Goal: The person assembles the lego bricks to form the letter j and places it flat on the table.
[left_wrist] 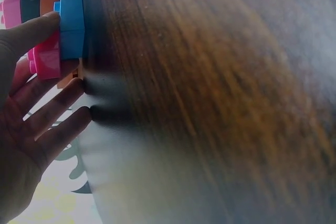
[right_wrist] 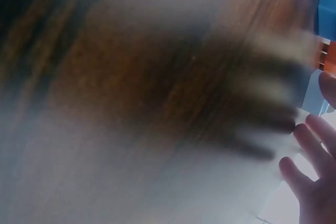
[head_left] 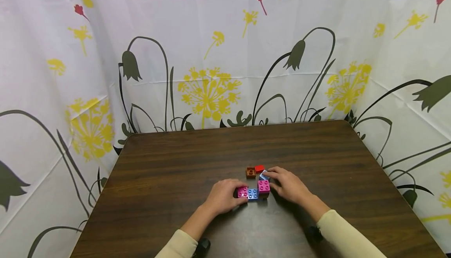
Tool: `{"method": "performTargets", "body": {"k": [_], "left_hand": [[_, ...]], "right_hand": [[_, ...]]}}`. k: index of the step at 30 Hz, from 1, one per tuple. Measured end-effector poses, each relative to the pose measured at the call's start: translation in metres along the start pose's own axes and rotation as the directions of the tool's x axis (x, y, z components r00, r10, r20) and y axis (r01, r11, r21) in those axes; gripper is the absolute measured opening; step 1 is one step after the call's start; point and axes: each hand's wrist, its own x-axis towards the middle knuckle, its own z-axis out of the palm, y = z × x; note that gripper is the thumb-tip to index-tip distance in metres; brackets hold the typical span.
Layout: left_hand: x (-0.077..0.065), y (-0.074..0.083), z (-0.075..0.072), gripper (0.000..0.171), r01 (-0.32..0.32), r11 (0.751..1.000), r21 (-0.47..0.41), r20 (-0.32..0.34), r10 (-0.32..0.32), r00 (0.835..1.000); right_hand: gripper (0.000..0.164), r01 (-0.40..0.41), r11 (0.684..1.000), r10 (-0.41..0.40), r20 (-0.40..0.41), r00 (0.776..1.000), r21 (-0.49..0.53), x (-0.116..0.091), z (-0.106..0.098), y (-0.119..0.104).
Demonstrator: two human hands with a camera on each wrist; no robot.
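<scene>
My left hand (head_left: pixel 225 196) grips a pink brick (head_left: pixel 242 192) between thumb and fingers. In the left wrist view that pink brick (left_wrist: pixel 47 59) sits on a blue brick (left_wrist: pixel 72 22). Right beside it in the head view is the blue brick (head_left: pixel 252 193), then a stack topped by a pink brick (head_left: pixel 263 186); dark green and brown layers show under its top from the left wrist. My right hand (head_left: pixel 290 185) touches a light blue brick (head_left: pixel 264 175) with its fingertips, the thumb apart near the stack. Its grip is partly hidden.
Behind the stack lie a brown brick (head_left: pixel 251 172), its hollow side showing, and a red brick (head_left: pixel 259 168). Everything stands on a dark wooden table (head_left: pixel 169 160). A white curtain (head_left: pixel 218 7) printed with flowers hangs around its back and sides.
</scene>
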Motion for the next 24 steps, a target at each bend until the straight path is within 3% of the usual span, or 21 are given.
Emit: {"method": "performTargets", "body": {"k": [7, 24], "left_hand": [[0.001, 0.000, 0.000, 0.039, -0.017, 1.000, 0.004, -0.012, 0.017, 1.000], [0.000, 0.000, 0.000, 0.039, -0.009, 1.000, 0.005, -0.009, 0.009, 1.000]], "right_hand": [[0.033, -0.034, 0.999, 0.034, -0.069, 0.997, -0.003, 0.002, 0.000, 0.000], [0.025, -0.073, 0.997, 0.076, -0.080, 0.994, 0.033, 0.002, -0.014, 0.002]]}}
